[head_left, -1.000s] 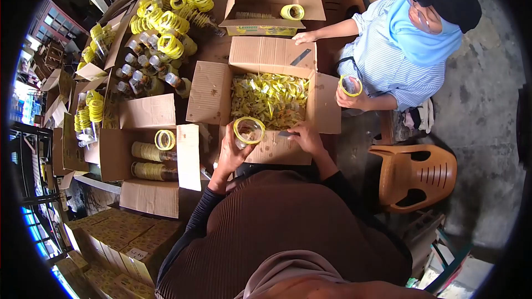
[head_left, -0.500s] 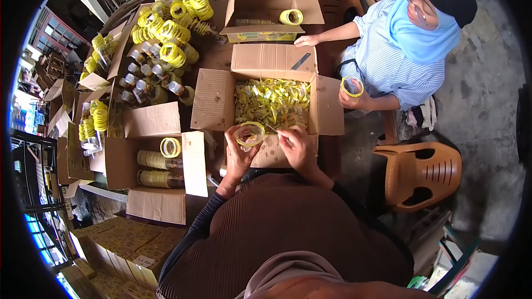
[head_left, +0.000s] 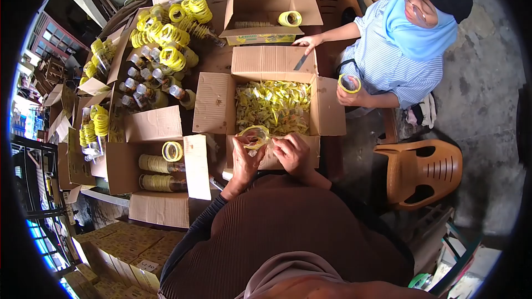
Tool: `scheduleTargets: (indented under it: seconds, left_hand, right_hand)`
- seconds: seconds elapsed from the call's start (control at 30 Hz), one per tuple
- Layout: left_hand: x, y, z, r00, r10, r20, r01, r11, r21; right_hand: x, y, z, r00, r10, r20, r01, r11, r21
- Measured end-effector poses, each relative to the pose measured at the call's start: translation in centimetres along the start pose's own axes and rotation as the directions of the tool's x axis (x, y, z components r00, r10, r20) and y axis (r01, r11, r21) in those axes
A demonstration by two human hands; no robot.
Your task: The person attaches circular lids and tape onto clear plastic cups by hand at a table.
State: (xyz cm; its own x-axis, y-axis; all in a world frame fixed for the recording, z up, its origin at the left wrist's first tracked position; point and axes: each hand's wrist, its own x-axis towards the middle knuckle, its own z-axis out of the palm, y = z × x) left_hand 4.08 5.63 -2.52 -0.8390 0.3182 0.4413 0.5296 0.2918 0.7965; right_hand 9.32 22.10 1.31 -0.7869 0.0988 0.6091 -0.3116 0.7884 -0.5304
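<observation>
My left hand (head_left: 247,165) is wrapped round a clear plastic cup with a yellow rim (head_left: 254,137), tilted so that its opening shows; something brownish lies inside. My right hand (head_left: 292,154) is closed in a pinch beside the cup's right edge, and what its fingertips hold is too small to make out. Both hands are over the near flap of an open cardboard box (head_left: 214,102). Many small yellow-and-clear packets (head_left: 271,102) fill that box, just beyond the cup.
Across the box's right side, a co-worker's hand (head_left: 350,97) holds a similar cup; their other hand (head_left: 309,42) is at a dark flat strip (head_left: 301,62). Yellow-rimmed containers (head_left: 172,58) crowd the left. Stacked cups lie in a lower-left box (head_left: 124,169). An orange chair (head_left: 426,174) stands right.
My right hand has moved in to the cup's edge, and the thin piece between its fingers no longer shows clearly. The cup has shifted slightly right. The co-worker's far hand has moved to the strip.
</observation>
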Motion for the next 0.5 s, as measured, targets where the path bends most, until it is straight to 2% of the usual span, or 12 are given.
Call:
scheduleTargets:
  seconds: [0.03, 0.17, 0.23, 0.27, 0.3, 0.33, 0.37, 0.4, 0.43, 0.5]
  left_hand:
    - [0.1, 0.2, 0.0, 0.998, -0.065, 0.012, 0.065, 0.998, -0.027]
    - [0.7, 1.6, -0.1, 0.996, -0.09, -0.008, 0.089, 0.994, -0.062]
    - [0.7, 2.0, 0.0, 0.957, -0.288, 0.018, 0.285, 0.933, -0.218]
    - [0.4, 1.7, 0.1, 0.958, -0.287, 0.019, 0.284, 0.933, -0.219]
    - [0.0, 1.5, 0.3, 0.974, -0.219, 0.051, 0.224, 0.956, -0.187]
    - [-0.4, 1.3, 0.3, 0.985, -0.152, 0.085, 0.164, 0.974, -0.156]
    - [-0.7, 1.0, 0.4, 0.984, -0.154, 0.086, 0.166, 0.974, -0.157]
    - [-0.3, 1.5, 0.3, 0.988, -0.135, 0.071, 0.145, 0.979, -0.147]
    - [0.2, 1.9, 0.1, 0.992, -0.115, 0.055, 0.122, 0.983, -0.135]
    - [0.8, 2.2, -0.3, 0.983, -0.172, 0.067, 0.179, 0.977, -0.113]
  right_hand:
    - [0.1, 0.0, 0.0, 1.0, 0.008, 0.0, -0.008, 1.0, 0.007]
    - [0.3, 0.0, 0.4, 0.999, 0.033, 0.015, -0.033, 0.999, -0.02]
    - [0.5, -0.1, 0.6, 0.998, 0.052, 0.024, -0.052, 0.998, -0.025]
    - [0.7, -0.1, 0.7, 0.997, 0.071, 0.036, -0.069, 0.997, -0.029]
    - [0.8, 0.2, 0.9, 0.997, 0.071, 0.034, -0.07, 0.997, -0.031]
    - [0.7, 0.7, 1.3, 0.985, 0.161, 0.057, -0.162, 0.987, 0.007]
    - [0.6, 1.0, 1.5, 0.965, 0.249, 0.085, -0.253, 0.967, 0.042]
    - [0.5, 1.1, 1.5, 0.965, 0.246, 0.087, -0.25, 0.967, 0.041]
    - [0.6, 1.3, 1.6, 0.958, 0.284, 0.045, -0.287, 0.952, 0.103]
    - [0.8, 1.2, 1.6, 0.929, 0.368, -0.028, -0.352, 0.906, 0.233]
